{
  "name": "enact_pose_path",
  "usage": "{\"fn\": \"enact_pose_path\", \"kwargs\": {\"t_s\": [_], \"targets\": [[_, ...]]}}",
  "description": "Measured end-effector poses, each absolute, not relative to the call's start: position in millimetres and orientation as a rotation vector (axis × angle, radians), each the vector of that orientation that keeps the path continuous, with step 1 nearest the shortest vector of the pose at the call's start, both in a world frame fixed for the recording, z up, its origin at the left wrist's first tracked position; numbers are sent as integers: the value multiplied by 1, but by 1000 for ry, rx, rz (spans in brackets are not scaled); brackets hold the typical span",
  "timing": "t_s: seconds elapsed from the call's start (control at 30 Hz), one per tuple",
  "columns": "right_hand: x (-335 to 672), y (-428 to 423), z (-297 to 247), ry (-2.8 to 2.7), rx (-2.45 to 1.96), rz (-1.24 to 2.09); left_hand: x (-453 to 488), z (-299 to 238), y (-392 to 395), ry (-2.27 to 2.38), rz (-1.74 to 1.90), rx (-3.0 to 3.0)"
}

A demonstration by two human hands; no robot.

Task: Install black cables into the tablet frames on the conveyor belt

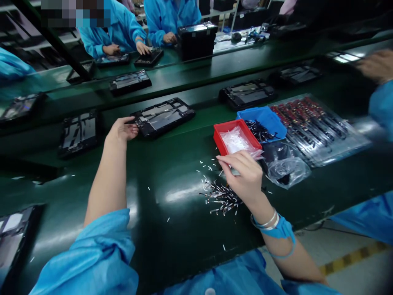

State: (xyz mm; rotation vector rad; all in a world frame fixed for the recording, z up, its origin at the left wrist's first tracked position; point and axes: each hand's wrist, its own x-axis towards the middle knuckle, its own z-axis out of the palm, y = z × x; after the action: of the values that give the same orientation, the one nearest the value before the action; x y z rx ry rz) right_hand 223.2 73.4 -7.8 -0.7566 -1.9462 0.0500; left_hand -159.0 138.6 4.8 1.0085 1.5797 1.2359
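Looks mid-run: flat black rectangular unit with grey inner panel (pixel 164 116) sits on the glossy green bench (pixel 172 233), innards exposed; can't tell what's finished on it. Left hand (pixel 121 128) touches its left end, fingers loosely spread. Right hand (pixel 242 174) is over a heap of small dark strip-like parts (pixel 225 198), thumb and forefinger pressed together; can't tell if anything's pinched. Plenty left in the heap. Count: one red plastic bin (pixel 219 140), one blue plastic bin (pixel 277 119), one clear plastic tray (pixel 353 143), at least six more similar units (pixel 79 133); heap uncountable.
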Motion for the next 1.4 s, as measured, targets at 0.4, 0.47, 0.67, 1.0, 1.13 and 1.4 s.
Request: {"fn": "enact_pose_path", "kwargs": {"t_s": [0.4,0.47,0.67,1.0,1.13,1.4], "targets": [[224,69,-8,-1807,-952,432,-34,1,7,1465,1509,378],[222,68,-8,-1731,-985,670,-5,-6,-45,1447,1504,318],[205,57,-5,-1603,-826,1311,61,-24,-170,1160,1425,-98],[113,9,-1,-1901,-800,1749,38,-31,-230,1028,1243,669],[100,2,-14,-2005,-826,1767,7,-28,-218,1781,1370,1316],[98,1,-16,-2151,-911,1661,-9,-46,-192,2152,816,2183]]}}
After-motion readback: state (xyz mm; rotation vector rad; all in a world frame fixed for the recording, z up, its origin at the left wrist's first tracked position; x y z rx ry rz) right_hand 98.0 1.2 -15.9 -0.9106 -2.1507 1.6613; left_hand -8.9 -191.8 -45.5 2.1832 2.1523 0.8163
